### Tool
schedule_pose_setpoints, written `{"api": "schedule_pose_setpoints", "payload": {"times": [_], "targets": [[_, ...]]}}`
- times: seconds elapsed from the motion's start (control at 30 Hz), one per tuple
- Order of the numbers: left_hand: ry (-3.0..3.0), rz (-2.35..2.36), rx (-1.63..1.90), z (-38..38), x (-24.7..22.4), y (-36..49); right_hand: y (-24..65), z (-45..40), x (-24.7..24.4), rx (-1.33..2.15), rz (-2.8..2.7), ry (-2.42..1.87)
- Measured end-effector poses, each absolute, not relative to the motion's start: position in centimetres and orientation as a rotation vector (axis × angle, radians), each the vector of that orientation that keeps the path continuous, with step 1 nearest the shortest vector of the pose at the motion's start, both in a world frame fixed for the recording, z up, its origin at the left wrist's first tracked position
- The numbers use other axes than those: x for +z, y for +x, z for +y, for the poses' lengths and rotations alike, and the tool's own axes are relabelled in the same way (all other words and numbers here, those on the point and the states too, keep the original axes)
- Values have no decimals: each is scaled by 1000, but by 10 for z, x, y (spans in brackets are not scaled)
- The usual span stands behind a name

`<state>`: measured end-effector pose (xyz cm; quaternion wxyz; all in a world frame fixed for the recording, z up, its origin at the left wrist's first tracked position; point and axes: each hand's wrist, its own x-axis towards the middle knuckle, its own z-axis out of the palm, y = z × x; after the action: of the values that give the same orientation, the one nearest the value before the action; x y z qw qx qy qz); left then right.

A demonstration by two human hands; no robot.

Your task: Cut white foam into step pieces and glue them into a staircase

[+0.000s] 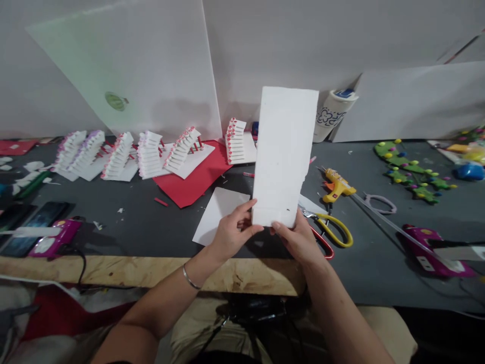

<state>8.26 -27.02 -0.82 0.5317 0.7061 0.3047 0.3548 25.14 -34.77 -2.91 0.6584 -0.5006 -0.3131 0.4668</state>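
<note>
Head view: the left hand (pixel 235 227) and the right hand (pixel 299 240) hold a tall white foam sheet (pixel 284 156) upright above the grey worktop (pixel 125 227), well up off its surface. Both grips are clenched on the sheet's lower end, one at each side, with the thumbs and fingers pinching it; the upper part stands free, and its right edge looks ragged. The step in hand is this two-handed holding of the sheet, with no tool in either hand. Just beside the right hand lie yellow-handled scissors (pixel 335 230), overlapping red-handled scissors (pixel 322 242), and a yellow glue gun (pixel 337 184) rests further up the worktop. Near the left hand, a white card (pixel 220 215) lies flat on the worktop, partly behind the held sheet. Beyond it, a sheet of red paper (pixel 189 177) lies among a row of stepped white paper models (pixel 182 149), and a bangle (pixel 190 277) circles the left wrist
</note>
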Motion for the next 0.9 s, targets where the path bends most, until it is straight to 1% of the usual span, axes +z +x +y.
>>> {"api": "schedule_pose_setpoints", "payload": {"times": [0.2,0.37,0.67,0.9], "targets": [[1212,619,681,-274,3,86,252,-348,-22,1130,-613,-1028],[1009,620,594,-270,-1,91,252,-348,-20,1178,-556,-975],[987,629,551,-266,-3,91,252,-348,-23,1113,-568,-1022],[1008,666,586,-267,-1,92,252,-349,-30,968,-722,-1241]]}}
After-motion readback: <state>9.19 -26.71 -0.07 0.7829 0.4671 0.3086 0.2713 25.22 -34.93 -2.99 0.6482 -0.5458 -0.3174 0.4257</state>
